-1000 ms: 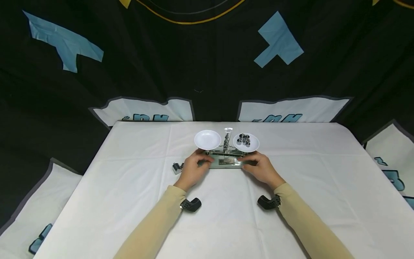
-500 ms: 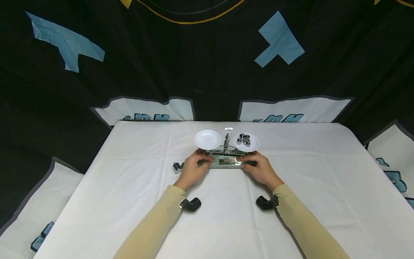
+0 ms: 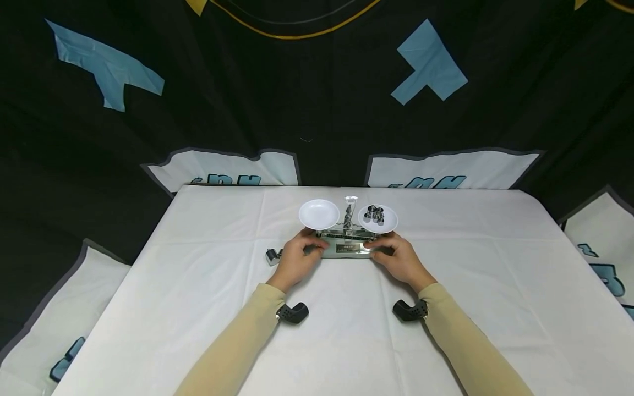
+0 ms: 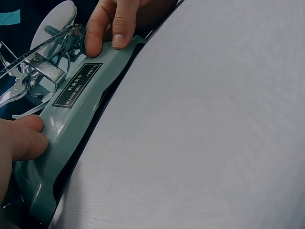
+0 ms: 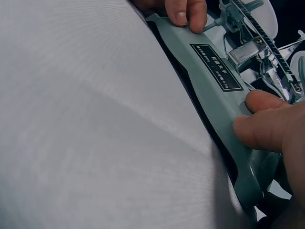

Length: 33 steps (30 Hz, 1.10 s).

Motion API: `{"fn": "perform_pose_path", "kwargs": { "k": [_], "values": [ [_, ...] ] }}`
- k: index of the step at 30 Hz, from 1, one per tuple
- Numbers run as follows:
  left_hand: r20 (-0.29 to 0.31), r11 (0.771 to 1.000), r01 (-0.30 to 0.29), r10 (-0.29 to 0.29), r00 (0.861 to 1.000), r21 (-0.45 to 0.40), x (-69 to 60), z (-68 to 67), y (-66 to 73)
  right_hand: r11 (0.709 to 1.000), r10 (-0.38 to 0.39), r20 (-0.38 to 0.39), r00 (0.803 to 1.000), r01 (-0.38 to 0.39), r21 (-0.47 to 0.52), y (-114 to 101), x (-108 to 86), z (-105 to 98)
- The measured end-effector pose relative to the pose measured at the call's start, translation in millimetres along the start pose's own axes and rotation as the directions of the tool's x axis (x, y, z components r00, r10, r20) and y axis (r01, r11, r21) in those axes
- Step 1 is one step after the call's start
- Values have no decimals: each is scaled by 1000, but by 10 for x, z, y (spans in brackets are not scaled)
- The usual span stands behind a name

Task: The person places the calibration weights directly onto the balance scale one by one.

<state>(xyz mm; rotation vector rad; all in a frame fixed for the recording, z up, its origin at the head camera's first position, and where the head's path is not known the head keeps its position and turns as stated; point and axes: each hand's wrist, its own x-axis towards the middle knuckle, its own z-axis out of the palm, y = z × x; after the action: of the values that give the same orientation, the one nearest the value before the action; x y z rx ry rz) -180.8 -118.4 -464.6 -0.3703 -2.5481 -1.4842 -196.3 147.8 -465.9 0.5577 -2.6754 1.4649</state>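
A green-grey balance scale (image 3: pixel 346 253) with a dark label and two white pans stands on the white table. The left pan (image 3: pixel 319 214) is bare; several shiny metal weights (image 3: pixel 375 214) stand on the right pan (image 3: pixel 391 221). My left hand (image 3: pixel 296 259) grips the left end of the base, thumb and fingers on its top and side. My right hand (image 3: pixel 402 260) grips the other end likewise. Up close, the base (image 4: pixel 76 119) slants across the left wrist view, and the base (image 5: pixel 214 90) lies between both hands in the right wrist view. Fingers at the far sides are partly hidden.
Behind my left hand, a metal weight (image 3: pixel 272 257) lies on the table (image 3: pixel 198 286), with another small metal piece partly hidden next to it. A dark curtain (image 3: pixel 327 110) hangs behind the table's back edge.
Both hands stay on the scale's base, and the scale and weights keep their places. Only the head view shifts very slightly.
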Motion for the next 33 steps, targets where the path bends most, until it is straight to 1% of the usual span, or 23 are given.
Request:
{"fn": "perform_pose_path", "kwargs": {
  "k": [4, 6, 9, 11, 13, 16, 18, 20, 23, 25, 27, 29, 31, 33],
  "values": [
    [-7, 1000, -2, 2, 1000, 3, -20, -12, 1, 1000, -7, 2, 1000, 7, 2, -3, 5, 16],
    [-10, 1000, -12, 12, 1000, 9, -28, -28, 14, 1000, -8, 4, 1000, 8, 6, -4, 6, 22],
    [-7, 1000, -24, 24, 1000, 16, -33, -89, 61, 1000, -13, 5, 1000, 13, 2, -9, 7, 25],
    [12, 999, -29, 29, 1000, 33, -29, -163, 112, 1000, -9, -2, 1000, 9, -1, -11, 3, 22],
    [41, 998, -26, 23, 999, 63, -24, -266, 168, 1000, -8, -9, 1000, 8, -2, -14, -2, 16],
    [93, 989, -40, 26, 995, 145, -19, -456, 228, 1000, 1, -12, 1000, -1, 4, -19, -10, 6],
    [115, 977, -53, 29, 993, 205, -19, -592, 246, 1000, 6, -7, 1000, -6, 5, -26, -12, 3],
    [129, 964, -53, 20, 991, 262, -19, -722, 248, 1000, 10, -1, 1000, -10, 11, -26, -12, 1],
    [139, 939, -3, -47, 989, 343, -30, -883, 235, 1000, 15, 5, 1000, -15, 15, -19, -10, 4],
    [145, 920, 35, -99, 984, 390, -43, -960, 209, 1000, 13, 5, 1000, -13, 17, -8, -10, 4],
    [155, 902, 55, -133, 979, 428, -64, -1009, 175, 1000, 16, 5, 1000, -16, 15, -2, -13, 6],
    [156, 886, 57, -144, 977, 461, -95, -1036, 136, 1000, 18, 6, 1000, -18, 15, -2, -15, 8],
    [138, 871, 58, -143, 980, 487, -130, -1038, 108, 1000, 15, 5, 1000, -15, 14, 2, -14, 11],
    [103, 852, 69, -143, 984, 519, -156, -1028, 96, 1000, 8, 2, 1000, -8, 14, 1, -13, 11]
  ]
}}
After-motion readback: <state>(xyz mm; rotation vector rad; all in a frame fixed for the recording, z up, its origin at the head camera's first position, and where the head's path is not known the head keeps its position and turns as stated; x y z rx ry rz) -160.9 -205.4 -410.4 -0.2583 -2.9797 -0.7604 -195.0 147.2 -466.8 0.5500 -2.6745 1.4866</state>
